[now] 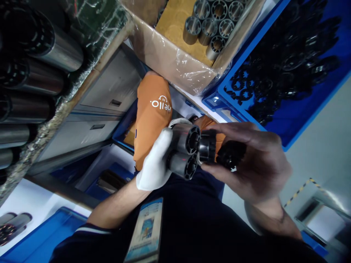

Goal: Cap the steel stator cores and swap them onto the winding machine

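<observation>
My left hand (pixel 156 160) wears a white glove and is closed around two grey metal cylinders (pixel 184 150), their open ends facing right. My bare right hand (pixel 255 157) is closed on black plastic ring parts (pixel 219 149). One black ring is pressed against the open end of the upper cylinder. Both hands meet in the middle of the view, above my dark trousers.
A cardboard box (pixel 167 54) lined with plastic film holds several grey cylinders (pixel 211 22). A blue crate (pixel 290 120) at right is full of black ring parts. Finished cylinders (pixel 35 65) lie stacked at left. An orange cloth (pixel 152 117) hangs behind my hands.
</observation>
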Demonstrator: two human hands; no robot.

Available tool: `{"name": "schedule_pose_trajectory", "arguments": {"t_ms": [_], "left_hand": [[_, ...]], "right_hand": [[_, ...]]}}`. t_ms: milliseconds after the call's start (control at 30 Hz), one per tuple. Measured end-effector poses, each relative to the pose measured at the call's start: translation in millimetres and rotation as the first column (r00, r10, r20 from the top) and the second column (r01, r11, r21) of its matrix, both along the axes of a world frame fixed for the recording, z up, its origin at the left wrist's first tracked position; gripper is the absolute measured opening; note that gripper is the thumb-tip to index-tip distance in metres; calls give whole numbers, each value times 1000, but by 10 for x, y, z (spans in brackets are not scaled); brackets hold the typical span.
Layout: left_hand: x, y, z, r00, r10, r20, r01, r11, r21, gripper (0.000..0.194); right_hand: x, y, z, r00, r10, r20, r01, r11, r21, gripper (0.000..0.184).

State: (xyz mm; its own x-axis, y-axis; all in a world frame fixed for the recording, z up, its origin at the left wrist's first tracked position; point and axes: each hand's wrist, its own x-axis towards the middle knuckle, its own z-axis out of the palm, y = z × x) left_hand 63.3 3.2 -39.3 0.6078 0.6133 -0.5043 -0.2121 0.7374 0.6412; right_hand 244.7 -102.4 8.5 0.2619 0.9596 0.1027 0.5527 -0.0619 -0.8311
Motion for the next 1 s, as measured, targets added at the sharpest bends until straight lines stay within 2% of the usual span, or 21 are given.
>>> {"name": "schedule_pose_trajectory", "arguments": {"t_ms": [100,233,400,567,767,900,1000], "left_hand": [[59,-31,73,998,65,-27,-64,998,4,52],[58,-53,71,1000,4,4,-4,995,95,52],[3,-70,0,995,2,-97,19,976,218,51],[1,-84,-2,998,-24,-57,36,977,208,45],[33,-55,14,995,-39,-88,58,973,224,50],[-24,-62,-39,995,-41,-92,64,963,260,42],[-65,-73,-63,997,-71,-42,79,970,230,37]], "right_hand": [[24,50,89,994,-91,64,88,995,44,64],[-2,113,67,996,-48,71,43,996,74,63],[-33,119,23,997,-73,26,70,991,111,60],[-55,120,73,999,-53,12,51,994,98,60],[-40,113,104,998,-64,5,63,995,83,61],[-50,105,95,999,-29,18,27,995,100,60],[-46,111,86,999,11,37,-15,994,104,58]]}}
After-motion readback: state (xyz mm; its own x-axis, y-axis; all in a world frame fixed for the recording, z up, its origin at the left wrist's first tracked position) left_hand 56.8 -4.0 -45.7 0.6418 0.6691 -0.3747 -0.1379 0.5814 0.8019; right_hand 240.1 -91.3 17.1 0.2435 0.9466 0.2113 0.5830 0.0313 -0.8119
